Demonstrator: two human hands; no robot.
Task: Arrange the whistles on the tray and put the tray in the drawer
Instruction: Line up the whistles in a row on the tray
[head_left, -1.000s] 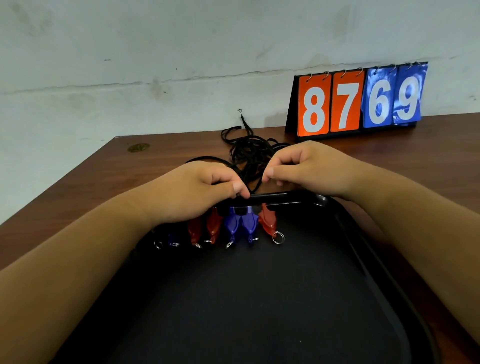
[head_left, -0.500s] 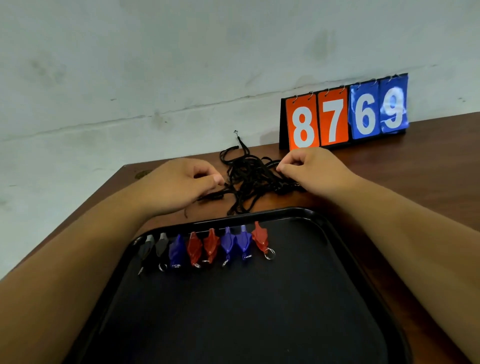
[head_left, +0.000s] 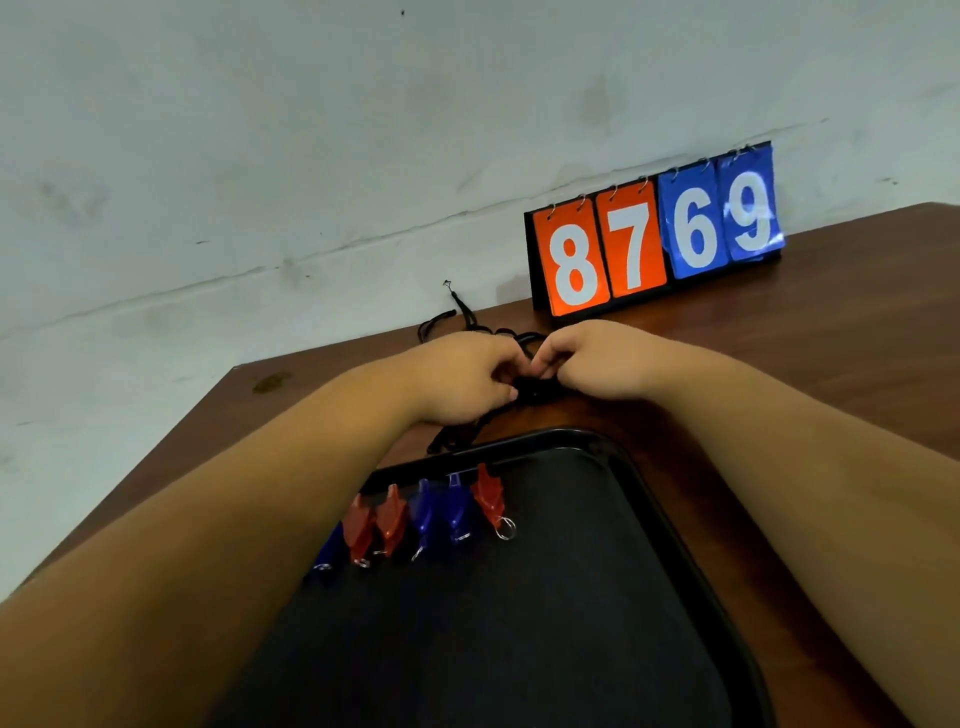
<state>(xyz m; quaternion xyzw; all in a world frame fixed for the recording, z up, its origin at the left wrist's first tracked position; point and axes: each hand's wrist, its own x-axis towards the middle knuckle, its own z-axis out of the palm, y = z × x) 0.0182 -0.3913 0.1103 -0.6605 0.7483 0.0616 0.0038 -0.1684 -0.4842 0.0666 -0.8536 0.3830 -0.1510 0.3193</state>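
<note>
On the table (head_left: 857, 364), the black tray (head_left: 649, 493) sits just in front of you. Your left hand (head_left: 462, 379) and right hand (head_left: 608, 358) meet beyond its far rim, fingers curled, both pinching the tangle of black cords (head_left: 530, 391). The whistles (head_left: 441, 514) line the tray's far edge. Yank a snagged cord and trailing loops may sweep that row askew.

The person had two bare arms and two bare hands. The left arm (head_left: 234, 519) looked big and wide near the camera and got thinner toward the wrist. The right arm (head_left: 805, 467) looked just the same. The left hand (head_left: 462, 379) and the right hand (head_left: 608, 358) looked round and smooth, with small bumps for knuckles.
</note>
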